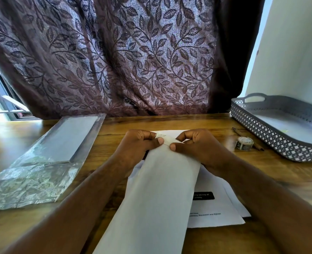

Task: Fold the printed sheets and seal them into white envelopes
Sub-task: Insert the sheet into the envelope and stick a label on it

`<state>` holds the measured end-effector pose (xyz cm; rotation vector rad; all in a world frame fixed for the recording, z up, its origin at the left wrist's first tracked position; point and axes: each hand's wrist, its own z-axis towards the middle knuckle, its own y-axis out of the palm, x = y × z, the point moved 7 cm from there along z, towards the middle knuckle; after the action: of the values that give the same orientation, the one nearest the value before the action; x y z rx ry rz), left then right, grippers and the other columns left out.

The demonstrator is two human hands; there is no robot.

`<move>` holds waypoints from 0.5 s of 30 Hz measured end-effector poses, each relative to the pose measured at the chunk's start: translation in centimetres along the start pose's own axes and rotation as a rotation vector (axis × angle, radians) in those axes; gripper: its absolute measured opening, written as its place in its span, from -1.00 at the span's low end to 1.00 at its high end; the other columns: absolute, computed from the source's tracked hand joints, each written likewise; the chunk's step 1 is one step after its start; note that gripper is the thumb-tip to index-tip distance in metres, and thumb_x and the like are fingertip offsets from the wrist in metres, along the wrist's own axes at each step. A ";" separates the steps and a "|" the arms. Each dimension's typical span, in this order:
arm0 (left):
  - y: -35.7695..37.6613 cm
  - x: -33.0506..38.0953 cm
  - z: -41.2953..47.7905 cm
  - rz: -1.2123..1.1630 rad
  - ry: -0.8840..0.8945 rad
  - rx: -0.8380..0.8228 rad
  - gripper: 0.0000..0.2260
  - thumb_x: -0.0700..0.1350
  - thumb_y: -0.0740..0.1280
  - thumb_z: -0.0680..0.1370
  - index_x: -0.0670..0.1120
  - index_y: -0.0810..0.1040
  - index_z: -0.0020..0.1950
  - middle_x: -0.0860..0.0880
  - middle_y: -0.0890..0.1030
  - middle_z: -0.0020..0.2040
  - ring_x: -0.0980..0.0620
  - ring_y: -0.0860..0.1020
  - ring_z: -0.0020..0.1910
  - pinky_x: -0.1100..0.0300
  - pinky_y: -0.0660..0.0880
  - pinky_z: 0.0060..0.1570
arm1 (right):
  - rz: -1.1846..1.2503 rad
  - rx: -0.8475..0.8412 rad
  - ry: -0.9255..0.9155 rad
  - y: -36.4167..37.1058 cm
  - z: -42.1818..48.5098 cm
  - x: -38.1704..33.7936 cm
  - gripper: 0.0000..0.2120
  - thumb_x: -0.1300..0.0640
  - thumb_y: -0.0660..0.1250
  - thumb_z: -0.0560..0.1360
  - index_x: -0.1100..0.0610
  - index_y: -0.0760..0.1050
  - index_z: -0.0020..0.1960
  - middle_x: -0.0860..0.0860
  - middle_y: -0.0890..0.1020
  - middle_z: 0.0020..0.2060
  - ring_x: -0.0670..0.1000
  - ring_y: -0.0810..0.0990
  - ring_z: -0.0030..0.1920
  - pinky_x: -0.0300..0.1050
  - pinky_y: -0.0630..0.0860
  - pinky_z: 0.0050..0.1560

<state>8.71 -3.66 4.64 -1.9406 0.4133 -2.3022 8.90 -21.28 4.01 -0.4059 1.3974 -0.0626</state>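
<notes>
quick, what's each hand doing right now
Left hand: closed, pinching the far end of the envelope.
Right hand: closed, pinching the same end.

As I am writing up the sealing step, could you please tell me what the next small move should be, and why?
Probably fold the flap down and press it flat: the left hand and right hand pinch the white envelope at its far end, where the flap looks open. What it holds is hidden.
</notes>
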 end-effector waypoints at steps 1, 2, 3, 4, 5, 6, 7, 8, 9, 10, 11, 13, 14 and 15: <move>0.0 0.0 0.0 0.009 0.001 -0.003 -0.87 -0.12 0.44 0.53 -0.14 0.69 -0.18 -0.04 0.69 -0.20 0.05 0.63 -0.22 0.22 0.54 -0.19 | 0.038 -0.018 0.025 0.0 0.0 0.1 -0.81 0.09 0.58 0.41 0.17 0.68 -0.06 0.14 0.74 -0.12 0.26 0.70 -0.01 0.21 0.65 0.06; 0.0 0.0 0.1 0.022 0.005 -0.005 -0.87 -0.12 0.44 0.53 -0.14 0.69 -0.17 -0.03 0.69 -0.19 0.05 0.63 -0.21 0.22 0.54 -0.17 | 0.073 -0.035 0.051 0.1 -0.1 0.3 -0.80 0.12 0.58 0.40 0.19 0.67 -0.05 0.15 0.74 -0.11 0.26 0.70 0.00 0.18 0.65 0.05; 0.0 0.0 0.1 0.034 0.006 -0.003 -0.88 -0.11 0.45 0.53 -0.13 0.69 -0.17 -0.01 0.68 -0.19 0.07 0.62 -0.21 0.23 0.53 -0.17 | 0.098 -0.047 0.073 0.2 -0.1 0.4 -0.79 0.14 0.59 0.40 0.19 0.66 -0.04 0.15 0.74 -0.09 0.25 0.70 0.01 0.16 0.65 0.05; 0.0 0.0 0.0 0.039 0.009 0.003 -0.88 -0.11 0.45 0.53 -0.12 0.70 -0.17 0.01 0.69 -0.19 0.09 0.63 -0.22 0.24 0.52 -0.18 | 0.112 -0.055 0.088 0.3 -0.1 0.6 -0.80 0.15 0.59 0.39 0.18 0.67 -0.05 0.15 0.73 -0.08 0.25 0.70 0.02 0.15 0.66 0.05; 0.0 0.0 0.0 0.035 0.013 0.005 -0.89 -0.11 0.46 0.52 -0.12 0.71 -0.16 0.01 0.70 -0.19 0.09 0.63 -0.22 0.24 0.52 -0.18 | 0.122 -0.059 0.098 0.4 0.0 0.7 -0.81 0.14 0.59 0.39 0.17 0.67 -0.06 0.14 0.73 -0.07 0.25 0.70 0.03 0.15 0.65 0.06; 0.1 0.0 -0.1 0.028 0.015 0.006 -0.90 -0.12 0.46 0.52 -0.11 0.71 -0.17 0.01 0.70 -0.19 0.07 0.64 -0.21 0.22 0.52 -0.18 | 0.127 -0.060 0.109 0.5 0.0 0.8 -0.82 0.14 0.59 0.39 0.15 0.67 -0.06 0.13 0.73 -0.05 0.24 0.70 0.03 0.15 0.65 0.07; 0.1 -0.1 0.0 0.024 0.013 0.010 -0.91 -0.12 0.47 0.51 -0.09 0.72 -0.17 0.01 0.71 -0.18 0.05 0.64 -0.19 0.20 0.52 -0.16 | 0.130 -0.060 0.122 0.6 0.0 0.9 -0.82 0.13 0.60 0.39 0.14 0.68 -0.06 0.13 0.73 -0.04 0.23 0.70 0.03 0.15 0.66 0.08; 0.1 -0.1 0.0 0.024 0.009 0.015 -0.90 -0.12 0.48 0.51 -0.07 0.71 -0.21 0.03 0.70 -0.20 0.06 0.63 -0.20 0.19 0.51 -0.15 | 0.135 -0.057 0.134 0.6 0.0 1.0 -0.82 0.13 0.59 0.39 0.14 0.67 -0.06 0.12 0.72 -0.04 0.21 0.70 0.03 0.14 0.66 0.08; 0.1 -0.1 0.0 0.025 0.006 0.019 -0.86 -0.13 0.48 0.50 -0.04 0.69 -0.26 0.08 0.67 -0.25 0.09 0.61 -0.23 0.20 0.50 -0.16 | 0.149 -0.056 0.139 0.5 -0.1 1.0 -0.83 0.14 0.59 0.40 0.15 0.67 -0.06 0.13 0.72 -0.05 0.20 0.70 0.02 0.11 0.66 0.05; 0.0 -0.1 0.0 0.034 0.012 0.025 -0.82 -0.13 0.48 0.50 -0.03 0.67 -0.32 0.12 0.64 -0.30 0.13 0.58 -0.26 0.21 0.48 -0.17 | 0.167 -0.056 0.139 0.5 -0.1 0.9 -0.84 0.16 0.58 0.40 0.16 0.66 -0.07 0.14 0.72 -0.05 0.20 0.70 0.01 0.09 0.66 0.03; 0.0 0.1 0.0 0.042 0.017 0.027 -0.80 -0.13 0.49 0.50 -0.03 0.65 -0.33 0.13 0.62 -0.32 0.15 0.57 -0.27 0.20 0.49 -0.16 | 0.183 -0.060 0.135 0.5 -0.2 0.8 -0.86 0.18 0.58 0.40 0.16 0.66 -0.08 0.16 0.72 -0.06 0.21 0.70 0.01 0.09 0.66 0.02; -0.2 0.5 -0.1 0.046 0.036 0.027 -0.89 -0.13 0.48 0.50 -0.10 0.69 -0.21 0.04 0.68 -0.21 0.05 0.63 -0.18 0.10 0.57 -0.08 | 0.202 -0.071 0.132 0.6 -0.2 0.5 -0.87 0.19 0.57 0.40 0.16 0.65 -0.11 0.18 0.72 -0.06 0.22 0.69 0.00 0.08 0.66 -0.01; -0.3 0.8 -0.3 0.038 0.050 0.028 -0.91 -0.14 0.47 0.51 -0.14 0.70 -0.15 -0.03 0.71 -0.16 0.01 0.66 -0.15 0.09 0.60 -0.07 | 0.209 -0.075 0.131 0.6 -0.1 0.4 -0.87 0.19 0.57 0.40 0.16 0.64 -0.11 0.18 0.72 -0.06 0.22 0.69 -0.03 0.05 0.65 -0.05; -0.3 1.1 -0.5 0.022 0.056 0.029 -0.92 -0.16 0.45 0.52 -0.15 0.71 -0.12 -0.06 0.72 -0.15 0.00 0.68 -0.16 0.12 0.62 -0.12 | 0.218 -0.078 0.132 0.5 -0.1 0.3 -0.87 0.20 0.57 0.40 0.16 0.64 -0.12 0.18 0.72 -0.08 0.19 0.69 -0.06 0.02 0.64 -0.10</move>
<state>8.06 -3.59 5.69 -1.8529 0.4013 -2.3402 8.73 -20.90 3.55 -0.3161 1.5704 0.1457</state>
